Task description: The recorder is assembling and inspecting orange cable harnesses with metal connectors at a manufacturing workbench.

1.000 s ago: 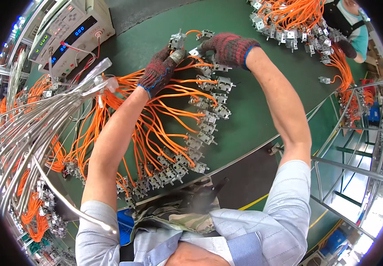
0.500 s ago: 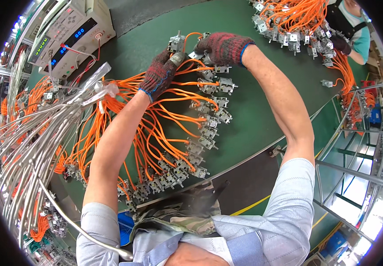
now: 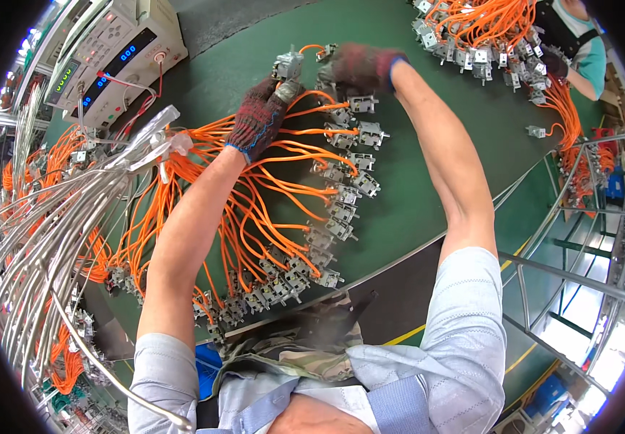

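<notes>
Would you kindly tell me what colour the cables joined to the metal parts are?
The cables are orange, showing best in the head view.

Both your arms reach forward, away from your chest, with the forearms bare below the rolled light sleeves. Your left forearm (image 3: 195,206) leans inward to the right, and your gloved left hand (image 3: 260,119) has its fingers bent, the thumb on the right side. Your right forearm (image 3: 439,141) slants up to the left; your gloved right hand (image 3: 359,67) is blurred, so its finger pose is unclear.
</notes>
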